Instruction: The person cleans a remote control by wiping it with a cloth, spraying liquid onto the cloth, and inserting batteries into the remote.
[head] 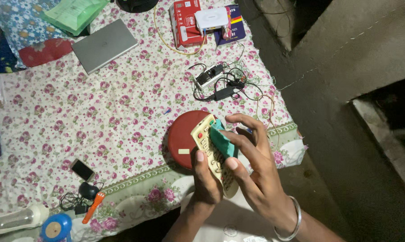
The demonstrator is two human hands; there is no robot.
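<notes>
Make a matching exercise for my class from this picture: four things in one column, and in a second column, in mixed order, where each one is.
Things
1. cream remote control
2. teal cloth
3. grey laptop
4. orange-handled screwdriver

Places
A. closed, at the far side of the flowered sheet, near the blue pillow
B. near the sheet's front border, beside a black earphone tangle
C. held from below by the left hand, over the red round lid
D. pressed onto the remote by the right hand

Pairs: 1-C, 2-D, 3-A, 4-B
</notes>
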